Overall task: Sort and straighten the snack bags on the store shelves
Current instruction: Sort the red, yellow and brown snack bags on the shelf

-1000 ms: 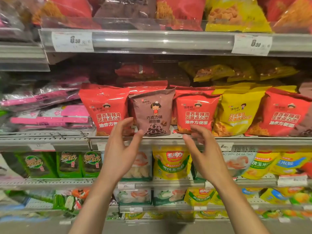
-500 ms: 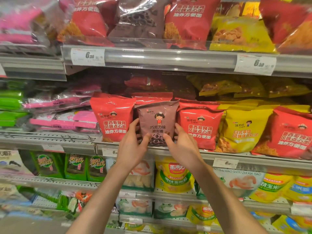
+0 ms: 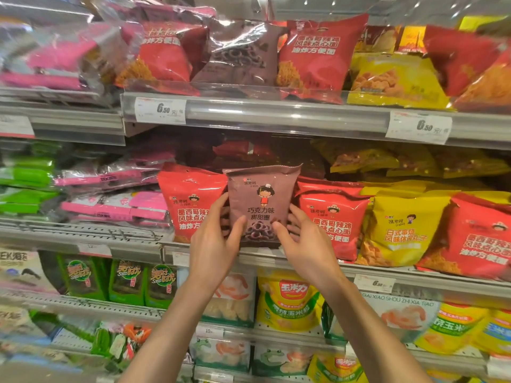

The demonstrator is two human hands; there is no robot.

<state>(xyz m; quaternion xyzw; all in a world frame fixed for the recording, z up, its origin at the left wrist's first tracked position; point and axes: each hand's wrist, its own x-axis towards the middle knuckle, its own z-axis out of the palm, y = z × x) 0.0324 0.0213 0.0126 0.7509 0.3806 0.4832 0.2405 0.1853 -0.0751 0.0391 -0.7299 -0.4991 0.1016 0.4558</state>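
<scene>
Straightening step in hand, by the look of it: brown chocolate-ring bag (image 3: 261,205) standing upright at the front of the middle shelf (image 3: 387,275), wedged between a red bag (image 3: 190,200) at its 9 o'clock and another red bag (image 3: 331,217) at its 3 o'clock. Left hand (image 3: 214,244) gripping the bag's lower left edge, thumb across the front, fingers curled behind. Right hand (image 3: 304,244) gripping the lower right edge the same way, thumb on the front near the printed rings. Bottom seam resting at the shelf lip; top seam slightly crumpled. A yellow bag (image 3: 401,228) further toward 3 o'clock, more red, brown and yellow bags on the shelf above at 12 o'clock, behind a price tag (image 3: 160,110). Probably called for next: squaring the bag so its face points straight out, or, since it stands alone among red ones, lifting it clear toward its own kind. Light grip advised; crushable contents likely.
</scene>
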